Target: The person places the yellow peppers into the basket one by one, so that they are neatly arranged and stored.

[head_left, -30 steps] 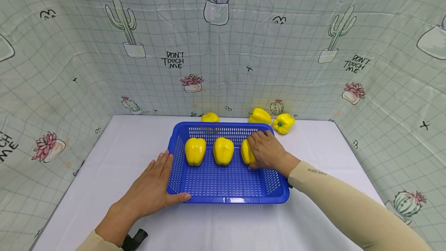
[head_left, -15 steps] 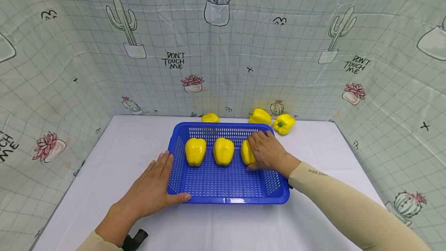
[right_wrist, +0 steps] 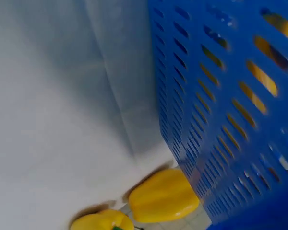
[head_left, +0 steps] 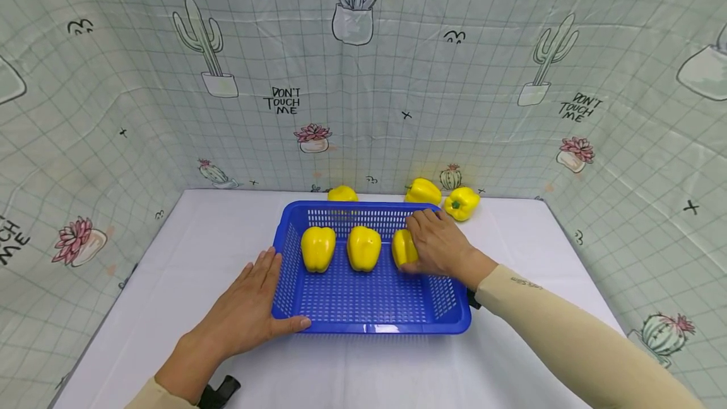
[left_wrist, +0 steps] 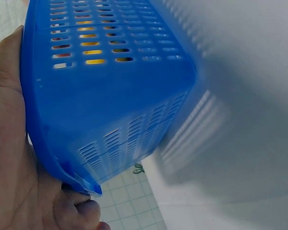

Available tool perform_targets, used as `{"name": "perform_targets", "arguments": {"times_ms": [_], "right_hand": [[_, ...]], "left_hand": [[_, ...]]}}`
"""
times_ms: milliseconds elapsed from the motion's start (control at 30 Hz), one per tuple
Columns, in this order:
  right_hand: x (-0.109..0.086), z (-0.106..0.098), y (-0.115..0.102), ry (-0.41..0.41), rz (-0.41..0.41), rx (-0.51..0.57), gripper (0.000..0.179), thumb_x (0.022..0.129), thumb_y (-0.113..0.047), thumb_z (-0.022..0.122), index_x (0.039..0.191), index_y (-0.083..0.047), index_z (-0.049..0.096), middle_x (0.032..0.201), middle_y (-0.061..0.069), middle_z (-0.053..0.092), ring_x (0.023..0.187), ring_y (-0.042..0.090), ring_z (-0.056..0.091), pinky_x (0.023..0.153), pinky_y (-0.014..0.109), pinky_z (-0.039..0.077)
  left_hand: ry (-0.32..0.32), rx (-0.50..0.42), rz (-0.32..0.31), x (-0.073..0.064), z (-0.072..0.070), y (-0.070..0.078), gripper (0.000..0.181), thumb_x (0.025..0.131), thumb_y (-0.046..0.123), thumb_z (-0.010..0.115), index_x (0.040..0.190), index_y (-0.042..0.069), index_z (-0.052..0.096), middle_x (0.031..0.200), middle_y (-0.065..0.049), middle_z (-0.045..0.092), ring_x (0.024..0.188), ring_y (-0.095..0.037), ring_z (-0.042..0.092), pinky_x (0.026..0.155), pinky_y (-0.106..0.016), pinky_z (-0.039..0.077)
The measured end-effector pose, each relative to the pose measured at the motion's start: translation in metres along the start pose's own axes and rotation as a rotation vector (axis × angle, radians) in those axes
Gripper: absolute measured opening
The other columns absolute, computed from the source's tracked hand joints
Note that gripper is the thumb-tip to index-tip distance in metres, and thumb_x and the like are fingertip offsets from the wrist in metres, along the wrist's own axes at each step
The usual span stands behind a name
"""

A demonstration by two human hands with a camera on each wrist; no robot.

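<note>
Your left hand [head_left: 241, 308] lies straight-fingered along the left edge of the blue perforated plastic basket [head_left: 386, 328]; your right hand [head_left: 440, 245] grips a glossy yellow bell pepper [head_left: 402, 250] inside, toward the far right corner. Expect it light, firm, slippery; cup its sides. Two matching peppers [head_left: 364, 248] sit leftward; three more peppers [head_left: 462, 204] lie near the far edge of the white worktop [head_left: 187, 238].

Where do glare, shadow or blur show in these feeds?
Head: mostly crisp, glare on the near rim of the basket, small highlights on the peppers; left wrist: the basket's slotted shadow falls on the cloth; right wrist: soft overall, dim shadow beside the basket.
</note>
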State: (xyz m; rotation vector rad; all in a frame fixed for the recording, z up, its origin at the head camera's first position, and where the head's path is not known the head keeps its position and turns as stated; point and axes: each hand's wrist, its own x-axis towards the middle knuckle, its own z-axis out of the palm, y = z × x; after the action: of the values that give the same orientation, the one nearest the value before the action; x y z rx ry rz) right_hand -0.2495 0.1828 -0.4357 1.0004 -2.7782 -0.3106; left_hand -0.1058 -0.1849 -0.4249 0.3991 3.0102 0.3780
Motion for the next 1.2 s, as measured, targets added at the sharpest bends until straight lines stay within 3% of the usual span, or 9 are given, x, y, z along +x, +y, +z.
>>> {"name": "perform_targets", "arguments": {"times_ms": [300, 733, 933, 1200], "right_hand": [[-0.003, -0.019, 0.026, 0.083, 0.048, -0.023, 0.093, 0.083, -0.075, 0.073, 0.131, 0.003, 0.057, 0.121, 0.019, 0.065, 0.118, 0.037, 0.062, 0.106, 0.054, 0.052], [-0.012, -0.021, 0.071, 0.178, 0.136, 0.04, 0.081, 0.094, -0.053, 0.075, 0.143, 0.006, 0.05, 0.137, 0.027, 0.06, 0.128, 0.044, 0.057, 0.109, 0.06, 0.049], [-0.013, -0.009, 0.104, 0.129, 0.197, 0.03, 0.081, 0.093, -0.045, 0.078, 0.147, 0.007, 0.046, 0.146, 0.028, 0.054, 0.138, 0.046, 0.05, 0.116, 0.063, 0.043], [-0.015, 0.018, 0.136, 0.001, 0.16, -0.035, 0.091, 0.085, -0.035, 0.088, 0.151, 0.007, 0.042, 0.149, 0.029, 0.051, 0.14, 0.047, 0.047, 0.12, 0.062, 0.037]], "left_hand": [[-0.002, 0.02, -0.001, -0.001, -0.003, 0.001, 0.133, 0.08, 0.088, 0.062, 0.162, -0.011, 0.027, 0.17, -0.032, 0.024, 0.159, -0.046, 0.025, 0.13, -0.061, 0.021], [0.004, 0.027, -0.002, 0.0, -0.001, 0.0, 0.134, 0.08, 0.088, 0.063, 0.162, -0.01, 0.026, 0.17, -0.032, 0.024, 0.159, -0.046, 0.026, 0.13, -0.061, 0.021], [-0.019, 0.003, -0.015, 0.001, 0.0, -0.001, 0.132, 0.081, 0.085, 0.066, 0.163, -0.009, 0.024, 0.171, -0.031, 0.022, 0.159, -0.045, 0.024, 0.13, -0.059, 0.02], [-0.034, -0.012, -0.03, 0.002, 0.001, -0.002, 0.136, 0.078, 0.091, 0.061, 0.164, -0.007, 0.023, 0.172, -0.029, 0.021, 0.16, -0.044, 0.023, 0.131, -0.059, 0.018]]}}
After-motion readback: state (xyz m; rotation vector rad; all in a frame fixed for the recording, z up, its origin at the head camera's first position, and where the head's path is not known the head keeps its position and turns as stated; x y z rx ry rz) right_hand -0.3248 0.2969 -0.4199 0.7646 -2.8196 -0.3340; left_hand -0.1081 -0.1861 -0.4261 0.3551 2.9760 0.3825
